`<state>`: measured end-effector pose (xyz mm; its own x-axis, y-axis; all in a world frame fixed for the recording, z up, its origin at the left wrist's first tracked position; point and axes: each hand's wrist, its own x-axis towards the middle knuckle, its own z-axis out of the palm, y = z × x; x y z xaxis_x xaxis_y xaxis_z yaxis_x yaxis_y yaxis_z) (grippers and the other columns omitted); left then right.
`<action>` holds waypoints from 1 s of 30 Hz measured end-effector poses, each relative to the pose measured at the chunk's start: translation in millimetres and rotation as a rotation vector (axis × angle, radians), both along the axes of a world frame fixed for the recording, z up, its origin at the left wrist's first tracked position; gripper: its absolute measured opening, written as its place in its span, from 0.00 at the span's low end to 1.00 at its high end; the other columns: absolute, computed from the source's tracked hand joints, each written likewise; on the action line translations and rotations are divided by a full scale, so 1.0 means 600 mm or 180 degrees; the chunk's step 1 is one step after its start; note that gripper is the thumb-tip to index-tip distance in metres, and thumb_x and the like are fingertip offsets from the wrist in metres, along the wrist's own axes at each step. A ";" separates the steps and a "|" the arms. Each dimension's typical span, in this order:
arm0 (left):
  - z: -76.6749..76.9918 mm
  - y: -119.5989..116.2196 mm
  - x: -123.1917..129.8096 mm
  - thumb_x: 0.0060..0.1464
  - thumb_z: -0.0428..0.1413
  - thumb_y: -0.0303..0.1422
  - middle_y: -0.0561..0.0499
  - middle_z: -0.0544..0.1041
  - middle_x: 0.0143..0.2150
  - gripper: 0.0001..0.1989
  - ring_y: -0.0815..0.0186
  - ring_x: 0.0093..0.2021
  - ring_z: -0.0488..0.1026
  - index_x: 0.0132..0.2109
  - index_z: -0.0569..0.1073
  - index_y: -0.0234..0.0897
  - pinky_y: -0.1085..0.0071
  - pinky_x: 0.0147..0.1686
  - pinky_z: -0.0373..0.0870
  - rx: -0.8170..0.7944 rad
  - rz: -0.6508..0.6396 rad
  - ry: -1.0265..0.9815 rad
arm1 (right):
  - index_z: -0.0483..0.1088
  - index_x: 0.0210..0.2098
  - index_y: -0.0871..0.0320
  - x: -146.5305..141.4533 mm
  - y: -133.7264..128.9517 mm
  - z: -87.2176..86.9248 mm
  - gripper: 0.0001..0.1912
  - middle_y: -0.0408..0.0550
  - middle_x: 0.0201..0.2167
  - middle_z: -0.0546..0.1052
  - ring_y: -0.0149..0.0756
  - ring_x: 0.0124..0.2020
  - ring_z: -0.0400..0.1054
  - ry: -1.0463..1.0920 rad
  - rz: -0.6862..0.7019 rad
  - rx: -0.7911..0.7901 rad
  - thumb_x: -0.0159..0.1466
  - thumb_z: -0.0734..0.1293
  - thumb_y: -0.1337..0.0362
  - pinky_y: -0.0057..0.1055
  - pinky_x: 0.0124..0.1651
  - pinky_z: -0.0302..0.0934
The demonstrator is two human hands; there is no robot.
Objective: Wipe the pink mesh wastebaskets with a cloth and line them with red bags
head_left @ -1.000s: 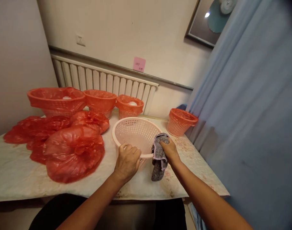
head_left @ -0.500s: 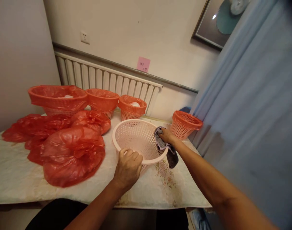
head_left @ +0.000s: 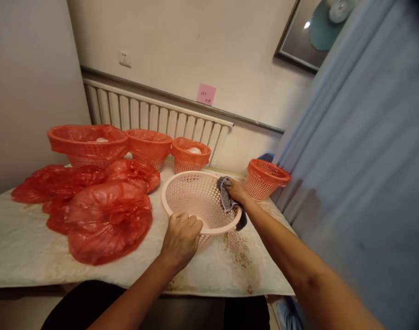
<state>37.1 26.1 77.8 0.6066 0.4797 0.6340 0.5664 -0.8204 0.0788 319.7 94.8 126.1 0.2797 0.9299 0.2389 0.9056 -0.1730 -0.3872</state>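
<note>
Pale pink basket point(head_left: 199, 201): is standing mouth upward on the worktop point(head_left: 209, 275), right of its middle, between the front and back edges.
Grey cloth point(head_left: 226, 198): is lying over the right side of the basket's rim, its bulk resting inside, a dark end hanging outside.
Right hand point(head_left: 237, 190): is holding the grey cloth bunched under its fingers.
Left hand point(head_left: 182, 236): is gripping the near rim, fingers curling over it.
Shift of cloth: compared with a second ago, when it was hanging at the rim's outer front right, the cloth is now reaching farther round and inside; this is probably bringing the inner wall under it while the left hand is steadying the basket.
Red plastic bags point(head_left: 109, 222): are lying heaped on the worktop's left half.
Red-lined baskets point(head_left: 149, 145): three are standing along the back edge, leftward; another point(head_left: 265, 181) is standing near the back right corner.
Blue curtain point(head_left: 361, 174): is hanging beyond the right edge.
</note>
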 end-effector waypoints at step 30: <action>0.012 0.004 -0.019 0.57 0.48 0.23 0.50 0.71 0.31 0.09 0.60 0.39 0.64 0.31 0.68 0.36 0.59 0.46 0.56 -0.0161 -0.0601 0.0018 | 0.71 0.45 0.59 -0.055 -0.178 -0.036 0.17 0.52 0.47 0.73 0.40 0.50 0.65 -0.0030 -0.0283 0.0283 0.60 0.56 0.68 0.33 0.55 0.56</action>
